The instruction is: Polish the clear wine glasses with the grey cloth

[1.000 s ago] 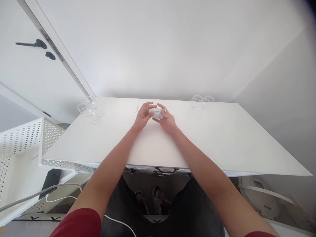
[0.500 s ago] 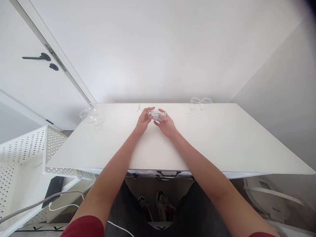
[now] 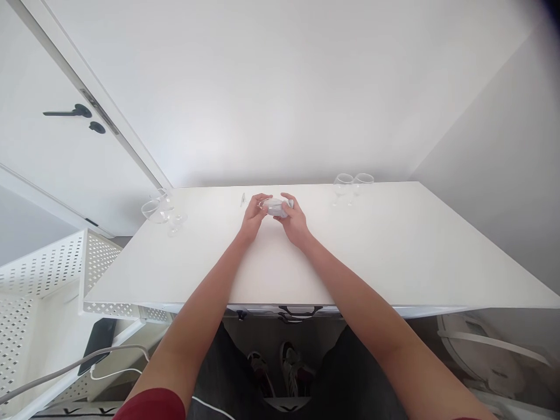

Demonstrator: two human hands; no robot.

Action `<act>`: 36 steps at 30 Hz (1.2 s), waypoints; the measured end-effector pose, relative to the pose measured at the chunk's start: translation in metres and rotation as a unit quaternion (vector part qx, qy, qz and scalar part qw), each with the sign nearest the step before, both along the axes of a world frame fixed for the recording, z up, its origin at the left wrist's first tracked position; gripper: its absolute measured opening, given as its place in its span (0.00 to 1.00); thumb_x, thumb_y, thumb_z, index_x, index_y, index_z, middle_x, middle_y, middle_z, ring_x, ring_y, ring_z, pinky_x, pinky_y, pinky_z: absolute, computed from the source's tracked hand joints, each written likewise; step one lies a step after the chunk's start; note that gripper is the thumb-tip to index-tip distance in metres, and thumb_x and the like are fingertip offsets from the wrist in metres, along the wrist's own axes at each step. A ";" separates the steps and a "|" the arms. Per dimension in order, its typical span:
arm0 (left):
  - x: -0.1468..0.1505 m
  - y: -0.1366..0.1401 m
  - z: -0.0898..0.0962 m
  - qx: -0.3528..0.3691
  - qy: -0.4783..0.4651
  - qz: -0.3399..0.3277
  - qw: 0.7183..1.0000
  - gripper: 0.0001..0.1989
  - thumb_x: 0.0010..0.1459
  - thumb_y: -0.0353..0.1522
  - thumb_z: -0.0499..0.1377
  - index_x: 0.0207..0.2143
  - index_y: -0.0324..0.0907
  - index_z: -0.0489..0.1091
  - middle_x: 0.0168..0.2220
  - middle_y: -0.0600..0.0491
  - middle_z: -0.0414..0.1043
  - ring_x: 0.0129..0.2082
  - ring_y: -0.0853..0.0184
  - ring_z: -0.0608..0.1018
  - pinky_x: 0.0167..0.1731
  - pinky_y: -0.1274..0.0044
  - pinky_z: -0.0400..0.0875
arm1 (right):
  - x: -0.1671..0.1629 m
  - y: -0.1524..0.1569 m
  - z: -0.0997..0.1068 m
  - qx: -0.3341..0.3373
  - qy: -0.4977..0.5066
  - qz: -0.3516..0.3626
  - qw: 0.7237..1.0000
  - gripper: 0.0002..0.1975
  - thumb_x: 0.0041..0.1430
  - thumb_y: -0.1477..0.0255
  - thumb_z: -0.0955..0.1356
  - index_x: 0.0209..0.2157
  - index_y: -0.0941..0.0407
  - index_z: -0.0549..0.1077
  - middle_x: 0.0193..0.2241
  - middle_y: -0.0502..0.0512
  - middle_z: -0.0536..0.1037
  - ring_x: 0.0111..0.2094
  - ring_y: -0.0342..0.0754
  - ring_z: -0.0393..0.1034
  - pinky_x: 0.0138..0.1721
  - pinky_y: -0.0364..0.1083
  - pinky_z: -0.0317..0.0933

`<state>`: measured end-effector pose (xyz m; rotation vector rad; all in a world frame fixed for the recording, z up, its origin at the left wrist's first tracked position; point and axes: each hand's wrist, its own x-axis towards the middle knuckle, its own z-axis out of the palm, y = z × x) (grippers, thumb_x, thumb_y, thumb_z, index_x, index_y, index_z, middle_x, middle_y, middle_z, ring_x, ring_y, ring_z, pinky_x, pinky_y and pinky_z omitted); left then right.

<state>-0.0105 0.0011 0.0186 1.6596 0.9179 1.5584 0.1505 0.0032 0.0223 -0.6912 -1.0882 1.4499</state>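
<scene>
A clear wine glass (image 3: 263,203) lies sideways in the air above the white table, its round foot (image 3: 243,199) pointing left. My left hand (image 3: 254,214) is closed around the glass near the bowl; the stem is mostly hidden behind its fingers. At the bowl's other end, my right hand (image 3: 296,220) is closed on a crumpled pale grey cloth (image 3: 276,207) that sits at the bowl. Whether the cloth is inside the bowl or wrapped around it, I cannot tell.
Several stemmed glasses (image 3: 153,212) stand at the table's left edge. Two more glasses (image 3: 343,182) are at the back, right of my hands. The white table (image 3: 385,251) meets the wall behind. A perforated white rack (image 3: 102,262) and a cable (image 3: 65,364) are at lower left.
The glass has tipped slightly and its foot has shifted a little left and down. Both hands keep their hold, with small finger movements around the bowl and cloth.
</scene>
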 end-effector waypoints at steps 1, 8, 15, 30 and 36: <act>0.000 0.000 0.001 0.002 0.005 -0.013 1.000 0.23 0.65 0.52 0.61 0.55 0.49 0.72 0.50 0.45 0.76 0.46 0.61 0.80 0.45 0.67 0.78 | 0.000 0.002 -0.002 -0.027 0.023 0.014 0.999 0.22 0.60 0.52 0.71 0.53 0.43 0.70 0.48 0.51 0.76 0.46 0.50 0.72 0.45 0.50 0.69; -0.005 0.003 -0.001 -0.075 -0.020 0.082 0.994 0.20 0.62 0.52 0.64 0.44 0.47 0.73 0.31 0.54 0.73 0.30 0.68 0.76 0.34 0.72 0.77 | 0.007 -0.003 0.005 0.123 -0.122 0.034 0.984 0.23 0.62 0.49 0.71 0.54 0.43 0.73 0.49 0.51 0.76 0.47 0.53 0.69 0.53 0.53 0.66; -0.005 0.002 -0.003 -0.055 -0.050 0.011 0.997 0.20 0.65 0.52 0.60 0.49 0.49 0.73 0.54 0.46 0.76 0.46 0.63 0.80 0.42 0.71 0.78 | -0.001 -0.001 -0.001 0.013 -0.006 0.011 1.000 0.22 0.61 0.52 0.72 0.54 0.43 0.71 0.47 0.51 0.74 0.46 0.51 0.71 0.48 0.52 0.69; -0.006 0.002 -0.001 -0.087 -0.035 0.091 0.991 0.19 0.67 0.52 0.57 0.40 0.45 0.70 0.37 0.51 0.74 0.35 0.67 0.75 0.37 0.73 0.72 | 0.001 0.000 -0.003 0.119 -0.093 0.019 0.988 0.22 0.64 0.51 0.70 0.54 0.46 0.71 0.47 0.54 0.75 0.45 0.52 0.70 0.48 0.52 0.68; -0.004 0.001 -0.001 -0.034 -0.016 -0.035 0.999 0.19 0.66 0.45 0.62 0.55 0.48 0.70 0.61 0.44 0.72 0.56 0.60 0.75 0.54 0.68 0.71 | 0.007 0.012 -0.008 -0.055 0.090 0.012 0.994 0.21 0.58 0.56 0.75 0.50 0.46 0.72 0.46 0.52 0.75 0.45 0.50 0.72 0.41 0.48 0.70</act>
